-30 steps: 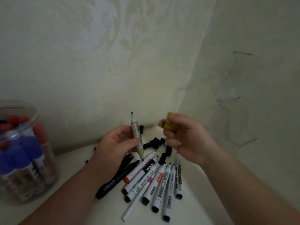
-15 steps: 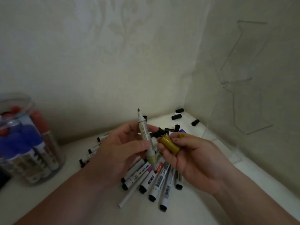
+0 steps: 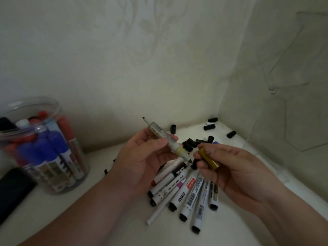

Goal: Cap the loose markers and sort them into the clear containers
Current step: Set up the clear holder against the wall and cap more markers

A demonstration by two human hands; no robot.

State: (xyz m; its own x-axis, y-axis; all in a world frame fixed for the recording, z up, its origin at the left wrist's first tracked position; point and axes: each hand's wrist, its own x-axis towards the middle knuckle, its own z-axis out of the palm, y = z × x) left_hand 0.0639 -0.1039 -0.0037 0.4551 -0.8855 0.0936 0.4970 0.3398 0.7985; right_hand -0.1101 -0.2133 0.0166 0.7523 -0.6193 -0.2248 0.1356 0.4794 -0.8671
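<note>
Now the double-tipped marker (image 3: 165, 137), gripped in the left hand (image 3: 147, 157) above the marker pile (image 3: 188, 190), has been tilted toward the yellow cap (image 3: 208, 158), which is pinched in the right hand (image 3: 236, 167) over that pile. The cap is not yet seated, but capping is judged imminent.

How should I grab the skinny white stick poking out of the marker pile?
Pinch the stick near its free end, the one nearest you, coming from the near left. That end lies alone on the table, while the far end seems tucked among the markers. It is thin and lies flat, so take its two sides with your fingertips, then slide it out along its length.
</note>
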